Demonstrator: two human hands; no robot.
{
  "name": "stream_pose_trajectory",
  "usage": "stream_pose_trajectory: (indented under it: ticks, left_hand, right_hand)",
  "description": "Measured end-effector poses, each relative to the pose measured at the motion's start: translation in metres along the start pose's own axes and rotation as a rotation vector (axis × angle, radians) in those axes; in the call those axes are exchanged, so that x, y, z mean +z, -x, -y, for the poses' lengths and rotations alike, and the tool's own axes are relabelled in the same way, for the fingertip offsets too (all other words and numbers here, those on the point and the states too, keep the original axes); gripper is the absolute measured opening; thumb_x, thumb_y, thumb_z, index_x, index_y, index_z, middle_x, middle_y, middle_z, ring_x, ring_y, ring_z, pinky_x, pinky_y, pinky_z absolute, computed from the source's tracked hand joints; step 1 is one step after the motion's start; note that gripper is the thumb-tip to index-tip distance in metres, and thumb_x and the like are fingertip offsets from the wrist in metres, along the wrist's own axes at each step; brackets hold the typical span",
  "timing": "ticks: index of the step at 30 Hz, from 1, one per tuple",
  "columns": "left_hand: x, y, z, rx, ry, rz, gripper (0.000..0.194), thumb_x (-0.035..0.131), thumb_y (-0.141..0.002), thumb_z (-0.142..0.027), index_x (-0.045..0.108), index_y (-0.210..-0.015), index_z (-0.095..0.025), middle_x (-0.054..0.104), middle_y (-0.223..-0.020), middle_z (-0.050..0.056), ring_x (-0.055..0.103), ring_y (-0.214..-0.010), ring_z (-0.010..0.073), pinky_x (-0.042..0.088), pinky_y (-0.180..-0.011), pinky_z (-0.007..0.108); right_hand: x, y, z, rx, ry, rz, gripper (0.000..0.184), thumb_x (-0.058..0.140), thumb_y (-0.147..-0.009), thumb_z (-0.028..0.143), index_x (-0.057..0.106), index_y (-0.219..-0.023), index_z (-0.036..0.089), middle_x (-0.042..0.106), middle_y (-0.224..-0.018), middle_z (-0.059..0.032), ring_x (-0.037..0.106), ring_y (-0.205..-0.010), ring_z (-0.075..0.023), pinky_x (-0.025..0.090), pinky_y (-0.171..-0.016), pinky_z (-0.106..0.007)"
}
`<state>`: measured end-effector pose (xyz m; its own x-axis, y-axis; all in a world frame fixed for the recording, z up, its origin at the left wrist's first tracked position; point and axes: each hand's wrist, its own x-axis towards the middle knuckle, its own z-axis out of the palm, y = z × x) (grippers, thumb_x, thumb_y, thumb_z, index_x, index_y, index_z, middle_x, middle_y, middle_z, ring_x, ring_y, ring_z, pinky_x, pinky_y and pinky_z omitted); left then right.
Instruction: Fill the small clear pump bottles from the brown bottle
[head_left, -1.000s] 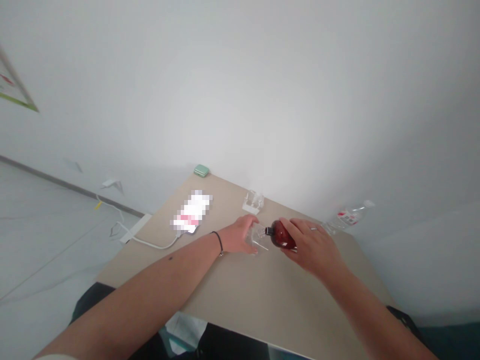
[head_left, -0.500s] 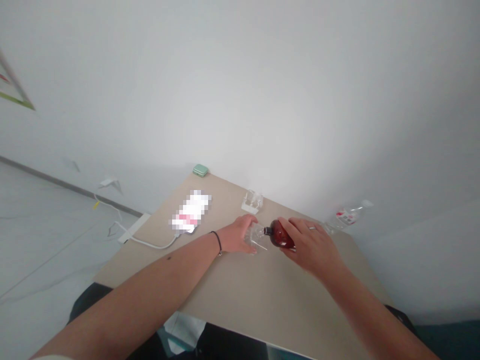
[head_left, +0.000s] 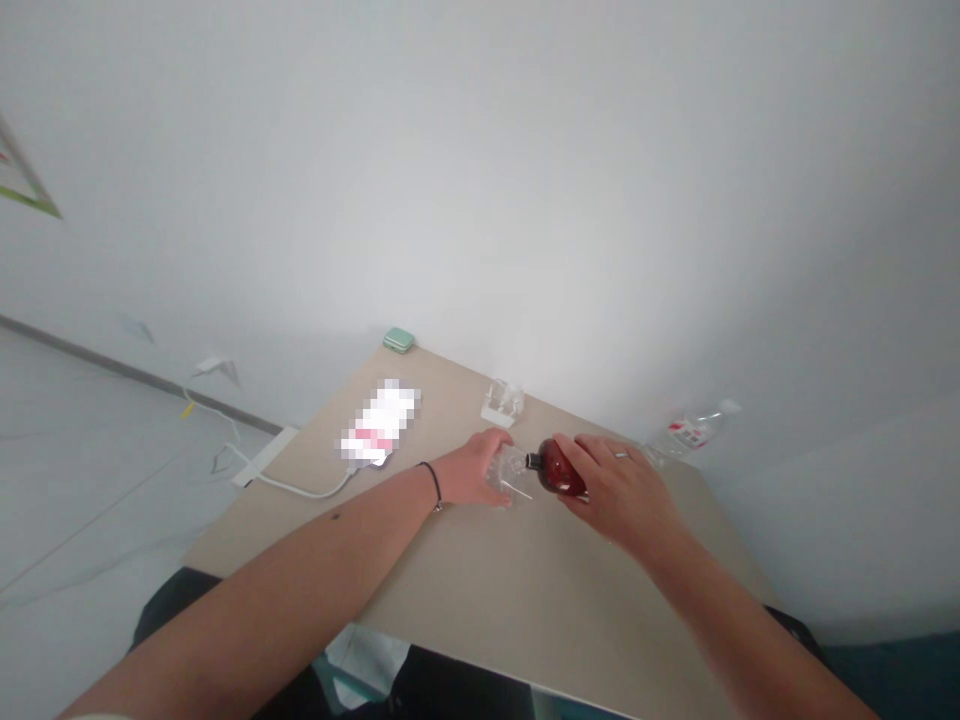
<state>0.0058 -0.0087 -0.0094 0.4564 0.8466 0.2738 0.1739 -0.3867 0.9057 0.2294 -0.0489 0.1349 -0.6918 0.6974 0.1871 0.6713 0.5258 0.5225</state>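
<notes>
Holding red bottle (head_left: 558,468) tilted: right hand (head_left: 624,492); left hand (head_left: 468,472) cupping clear container (head_left: 512,470).

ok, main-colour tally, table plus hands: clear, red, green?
Clear: 3 (held clear plastic vessel, small clear plastic piece, clear plastic bottle with red-and-white label)
Red: 1 (rounded dark-red bottle)
Green: 1 (small pale-green case)
Total: 5

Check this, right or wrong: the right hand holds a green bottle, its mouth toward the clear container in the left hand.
Wrong colour: the head view shows the right hand holding a dark red bottle, its mouth toward the clear container in the left hand.
</notes>
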Motion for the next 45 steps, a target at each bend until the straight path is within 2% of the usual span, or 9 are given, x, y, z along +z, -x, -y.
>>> stream_pose_trajectory:
  ticks: [4,12,17,27,35,45]
  left_hand:
    - [0.000,0.000,-0.001,0.005,0.002,-0.008,0.088,0.092,-0.055,-0.032,0.044,-0.129,-0.029,0.050,-0.122,0.008,0.055,-0.121,0.0367,0.043,-0.105,0.062]
    - [0.000,0.000,-0.004,-0.002,-0.027,-0.004,0.090,0.091,-0.056,-0.033,0.043,-0.131,-0.023,0.050,-0.124,0.012,0.054,-0.119,0.0348,0.043,-0.106,0.059]
    - [0.001,-0.001,-0.003,0.005,0.006,-0.017,0.089,0.092,-0.054,-0.031,0.045,-0.130,-0.025,0.051,-0.122,0.009,0.054,-0.117,0.0334,0.043,-0.105,0.060]
    - [0.001,0.000,-0.002,0.020,-0.014,-0.026,0.089,0.092,-0.054,-0.035,0.046,-0.129,-0.022,0.052,-0.122,0.012,0.056,-0.118,0.0359,0.044,-0.104,0.058]
    - [0.000,-0.001,-0.003,-0.001,-0.025,-0.015,0.087,0.090,-0.055,-0.036,0.045,-0.128,-0.027,0.051,-0.122,0.009,0.055,-0.117,0.0350,0.044,-0.104,0.058]
    - [0.000,-0.001,-0.004,-0.010,-0.058,-0.001,0.087,0.089,-0.056,-0.038,0.043,-0.129,-0.026,0.051,-0.123,0.010,0.055,-0.118,0.0351,0.045,-0.103,0.054]
  right_hand:
    - [-0.001,0.000,0.001,0.004,-0.004,-0.006,0.053,0.066,-0.083,0.032,0.056,-0.133,0.020,0.070,-0.120,-0.0123,0.066,-0.103,-0.0292,0.044,-0.090,-0.041]
    - [-0.003,0.000,0.004,0.022,0.006,0.022,0.053,0.067,-0.083,0.032,0.056,-0.133,0.020,0.070,-0.120,-0.0116,0.065,-0.103,-0.0292,0.042,-0.090,-0.040]
    - [-0.004,0.000,0.004,0.028,0.007,0.034,0.054,0.067,-0.083,0.032,0.055,-0.134,0.020,0.070,-0.120,-0.0120,0.065,-0.104,-0.0292,0.041,-0.090,-0.039]
    - [-0.009,0.000,0.009,0.057,0.032,0.035,0.052,0.068,-0.082,0.031,0.055,-0.132,0.022,0.071,-0.119,-0.0119,0.066,-0.102,-0.0299,0.042,-0.088,-0.039]
    - [-0.014,-0.001,0.013,0.075,0.044,0.043,0.053,0.068,-0.081,0.028,0.055,-0.132,0.022,0.071,-0.118,-0.0116,0.065,-0.102,-0.0299,0.041,-0.088,-0.039]
    - [-0.016,-0.003,0.016,0.103,0.051,0.074,0.054,0.070,-0.080,0.029,0.056,-0.132,0.022,0.071,-0.119,-0.0109,0.066,-0.102,-0.0298,0.041,-0.088,-0.039]
